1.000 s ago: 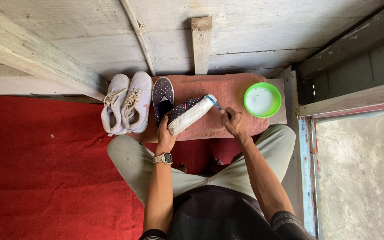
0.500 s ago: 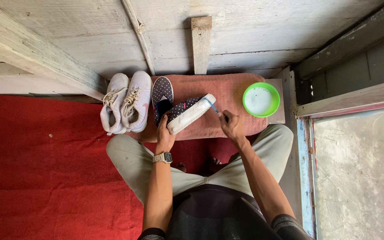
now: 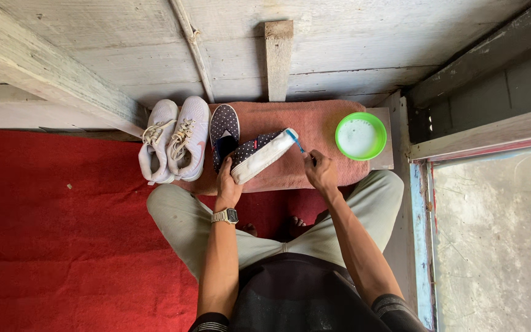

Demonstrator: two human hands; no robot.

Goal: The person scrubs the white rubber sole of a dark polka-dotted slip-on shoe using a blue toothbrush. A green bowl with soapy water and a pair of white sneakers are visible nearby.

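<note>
My left hand (image 3: 227,183), with a wristwatch on the wrist, grips a dark dotted slip-on shoe (image 3: 259,155) turned on its side, white sole facing up. A small blue brush (image 3: 295,141) is held in my right hand (image 3: 319,170), its head touching the toe end of the sole. The matching dotted shoe (image 3: 223,133) lies flat just to the left on a pinkish cloth (image 3: 314,123).
A pair of white lace-up sneakers (image 3: 175,139) stands left of the cloth. A green bowl (image 3: 360,136) of whitish liquid sits at the cloth's right end. Red carpet (image 3: 56,233) covers the floor to the left; wooden wall boards lie ahead, and a door frame stands to the right.
My right hand and the brush have shifted slightly along the toe end of the sole. The held shoe has barely moved.
</note>
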